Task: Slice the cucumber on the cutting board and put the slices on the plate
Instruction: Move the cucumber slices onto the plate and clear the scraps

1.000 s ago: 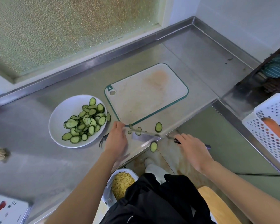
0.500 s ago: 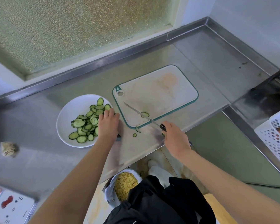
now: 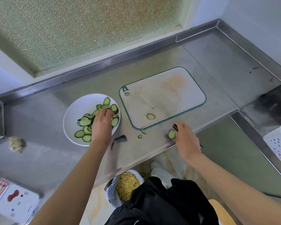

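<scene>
Steel bench [image 3: 39, 127] under a frosted window [image 3: 88, 30]. Most slices [image 3: 84, 122] are heaped on the plate [image 3: 71, 114], at left. The left hand [image 3: 102, 127] is laid on them, fingers curled down; any grip cannot be told. One slice [image 3: 150, 116] lies on the cutting board [image 3: 177, 95], between the hands. It is nearer the right hand [image 3: 187, 140], which is closed round the knife [image 3: 175, 127]. A stray slice [image 3: 171, 134] lies just beside that thumb. The blade is hard to make out.

person, seen from above: bare forearms, left hand [image 3: 102, 125] and right hand [image 3: 186, 140] ungloved; black garment [image 3: 152, 203] with small white lettering; white footwear [image 3: 161, 173] below.
</scene>
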The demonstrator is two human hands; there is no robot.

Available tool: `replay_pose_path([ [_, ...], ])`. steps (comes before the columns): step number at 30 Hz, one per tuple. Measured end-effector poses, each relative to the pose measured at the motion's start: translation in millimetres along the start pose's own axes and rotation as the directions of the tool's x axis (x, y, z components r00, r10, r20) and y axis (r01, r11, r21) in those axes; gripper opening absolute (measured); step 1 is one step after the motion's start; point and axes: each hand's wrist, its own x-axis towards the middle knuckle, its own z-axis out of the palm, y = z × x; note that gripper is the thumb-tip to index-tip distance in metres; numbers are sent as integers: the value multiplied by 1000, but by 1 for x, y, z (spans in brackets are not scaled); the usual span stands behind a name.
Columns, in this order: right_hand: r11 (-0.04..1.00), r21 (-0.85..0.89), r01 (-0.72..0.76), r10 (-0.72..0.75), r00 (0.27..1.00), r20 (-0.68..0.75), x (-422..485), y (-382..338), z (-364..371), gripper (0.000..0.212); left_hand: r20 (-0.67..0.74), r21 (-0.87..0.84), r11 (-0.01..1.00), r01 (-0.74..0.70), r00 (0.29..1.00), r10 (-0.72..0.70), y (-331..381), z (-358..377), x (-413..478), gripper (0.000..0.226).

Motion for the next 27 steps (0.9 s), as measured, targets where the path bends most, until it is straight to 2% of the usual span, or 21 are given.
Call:
replay_pose_path([
  [2, 999, -47, 9, -9, 1000, -15, -3, 4, 1, 40, -17, 13, 999, 35, 999, -35, -13, 1, -10, 39],
  [4, 993, -109, 46, -47, 999, -8, -7, 7, 5, 41, -24, 22, 999, 47, 999, -47, -19, 0, -18, 27],
  [7, 976, -183, 122, -128, 991, -23, -16, 10, 8, 43, -14, 96, 995, 3, 1000, -2, -13, 2, -28, 13],
  [10, 958, -228, 172, -198, 975, -97, -24, 13, 12, 53, 66, 31, 997, -71, 995, 69, 5, 7, -38, 14],
  [14, 954, -183, 238, -239, 971, 14, -33, 21, 13, 42, 165, -67, 991, -116, 978, 126, 21, 19, -47, 16],
  [18, 952, -166, 259, -260, 965, 12, -39, 27, 11, 45, 294, -83, 992, -95, 949, 116, 19, 30, -55, 15],
  [20, 959, -134, 249, -252, 968, -3, -39, 30, 10, 46, 328, -124, 991, -49, 940, 87, 18, 31, -58, 16],
  [23, 941, -198, 276, -286, 958, -24, -40, 31, 8, 47, 347, -216, 968, 127, 937, -46, 22, 32, -59, 19],
  [25, 918, -255, 302, -318, 948, -23, -45, 35, 10, 57, 351, -300, 923, 243, 927, -130, 27, 33, -60, 21],
  [27, 896, -278, 346, -367, 930, -24, -51, 38, 12, 63, 348, -360, 888, 285, 924, -155, 32, 34, -61, 21],
])
